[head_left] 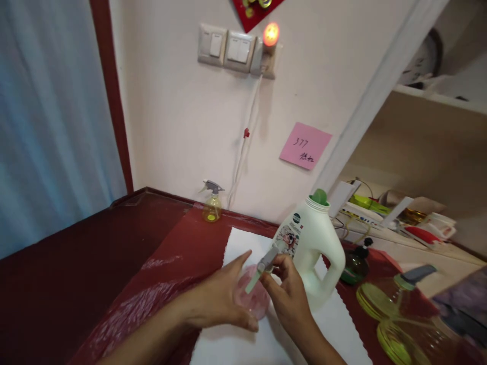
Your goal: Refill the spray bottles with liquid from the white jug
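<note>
My left hand (220,299) is wrapped round a small pink see-through bottle (254,303) that stands on a white cloth (335,324). My right hand (287,294) pinches a grey spray head (264,266) just above the bottle's mouth, its tube pointing down toward the bottle. A large white detergent jug (317,243) with a green top stands right behind my right hand, almost touching it.
A small yellow spray bottle (212,203) stands at the wall on the dark red table (114,263). A dark green bottle (353,263) and yellow-green spray bottles (395,304) lie at the right. Cluttered items sit on a shelf (399,218). Switches and a lit plug are on the wall.
</note>
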